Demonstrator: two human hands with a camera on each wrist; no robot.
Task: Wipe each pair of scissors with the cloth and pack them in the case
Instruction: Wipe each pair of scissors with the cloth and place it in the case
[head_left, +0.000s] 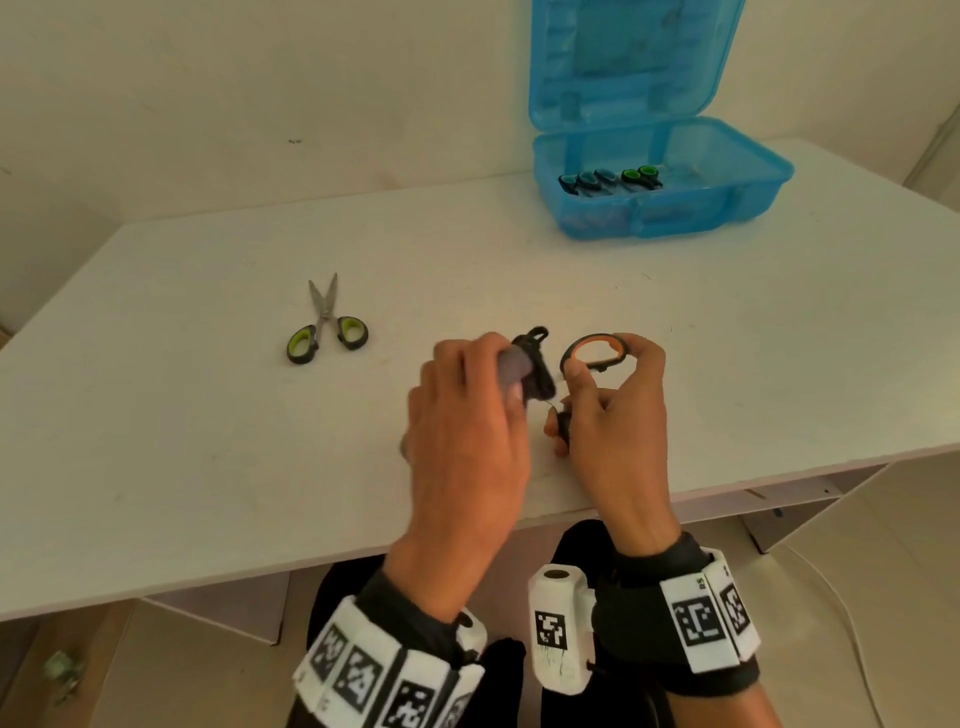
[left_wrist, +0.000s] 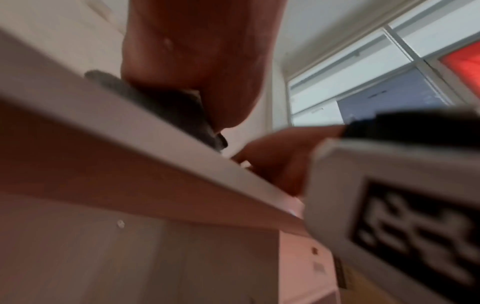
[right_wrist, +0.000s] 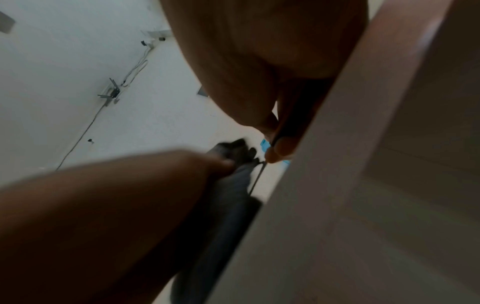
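Observation:
My right hand (head_left: 608, 395) pinches the orange-lined handles of a pair of scissors (head_left: 595, 353) held above the table's near middle. My left hand (head_left: 467, 410) grips a grey cloth (head_left: 511, 366) wrapped round the dark blade end of that pair. In the left wrist view the grey cloth (left_wrist: 155, 98) bulges out under my palm at the table edge. In the right wrist view the cloth (right_wrist: 233, 185) hangs beside a thin blade. A green-handled pair of scissors (head_left: 327, 327) lies on the table to the left. The open blue case (head_left: 675, 208) at the far right holds several scissors (head_left: 610, 180).
The white table (head_left: 208, 441) ends close to my wrists, with its front edge running under both forearms. The case lid (head_left: 628, 57) stands upright against the wall. A white cable (head_left: 852, 623) lies on the floor at the right.

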